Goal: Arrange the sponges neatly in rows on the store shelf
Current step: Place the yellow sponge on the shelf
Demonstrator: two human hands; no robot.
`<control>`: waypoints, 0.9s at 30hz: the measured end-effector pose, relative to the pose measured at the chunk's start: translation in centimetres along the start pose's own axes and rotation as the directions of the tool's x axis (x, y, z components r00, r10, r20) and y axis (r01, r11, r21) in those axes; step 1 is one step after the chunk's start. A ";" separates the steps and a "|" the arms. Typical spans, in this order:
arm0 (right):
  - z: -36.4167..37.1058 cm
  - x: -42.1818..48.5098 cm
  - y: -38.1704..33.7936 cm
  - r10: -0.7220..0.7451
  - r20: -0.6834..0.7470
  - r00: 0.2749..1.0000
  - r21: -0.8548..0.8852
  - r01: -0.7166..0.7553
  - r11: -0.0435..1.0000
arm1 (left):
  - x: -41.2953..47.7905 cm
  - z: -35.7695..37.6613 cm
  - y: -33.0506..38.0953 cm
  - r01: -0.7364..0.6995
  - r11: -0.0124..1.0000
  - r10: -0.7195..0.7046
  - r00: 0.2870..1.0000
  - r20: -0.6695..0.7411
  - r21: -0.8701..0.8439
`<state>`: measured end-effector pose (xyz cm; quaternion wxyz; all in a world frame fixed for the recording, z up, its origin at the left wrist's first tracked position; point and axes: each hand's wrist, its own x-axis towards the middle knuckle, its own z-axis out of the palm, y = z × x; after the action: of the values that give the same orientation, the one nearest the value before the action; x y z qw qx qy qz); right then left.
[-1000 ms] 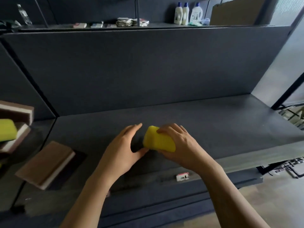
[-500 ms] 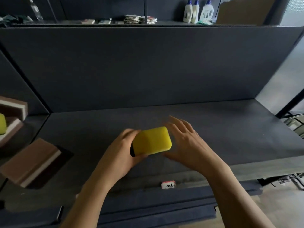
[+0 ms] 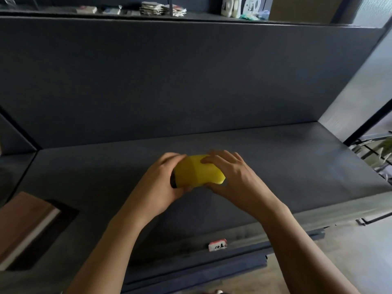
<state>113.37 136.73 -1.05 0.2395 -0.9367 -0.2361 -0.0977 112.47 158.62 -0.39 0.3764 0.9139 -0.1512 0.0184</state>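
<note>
Holds a yellow sponge [image 3: 199,170] in both hands over the middle of the dark shelf [image 3: 297,158], toward the front edge; cannot tell whether it touches the surface. Carries it long axis left to right, right end dipping slightly, broad yellow face turned up, dark scouring layer showing at the lower left end. Wraps the left hand [image 3: 161,185] round the left end, fingers curled over the top. Clasps the right end with the right hand [image 3: 233,179], fingers across the top face, thumb beneath. Far left, well apart: a brown-and-white sponge [image 3: 25,225] lying flat.
</note>
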 end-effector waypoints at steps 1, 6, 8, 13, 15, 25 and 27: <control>-0.2 0.2 0.3 0.009 0.009 1.000 0.010 -0.009 1.000 | 0.3 0.1 0.1 0.004 1.000 -0.004 1.000 0.001 -0.003; -1.3 2.3 3.3 0.026 0.003 1.000 0.001 -0.026 1.000 | 2.2 0.5 0.1 0.034 0.999 -0.032 0.998 -0.060 0.043; -1.8 3.3 4.8 0.057 0.013 0.998 -0.009 -0.057 0.998 | 2.8 0.9 0.3 0.060 0.996 -0.056 0.997 -0.056 0.061; -2.6 5.3 8.0 0.080 0.058 0.995 -0.016 -0.079 0.997 | 3.5 1.9 0.6 0.087 0.992 -0.083 0.995 -0.049 0.087; -2.6 5.7 9.2 0.100 0.095 0.990 -0.012 -0.099 0.995 | 3.7 2.4 0.9 0.095 0.991 -0.091 0.995 -0.048 0.099; -2.6 5.4 10.6 0.068 0.129 0.989 -0.010 -0.067 0.998 | 7.2 5.5 3.7 -0.012 0.953 0.041 0.995 -0.091 0.303; -2.8 5.0 10.7 0.052 0.072 0.996 0.005 -0.053 0.999 | 8.2 6.1 4.1 -0.032 0.942 0.066 0.994 -0.089 0.335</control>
<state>122.80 129.04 -1.45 0.2365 -0.9446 -0.2203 -0.0567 118.62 149.53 -0.75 0.2228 0.9582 -0.1499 0.0983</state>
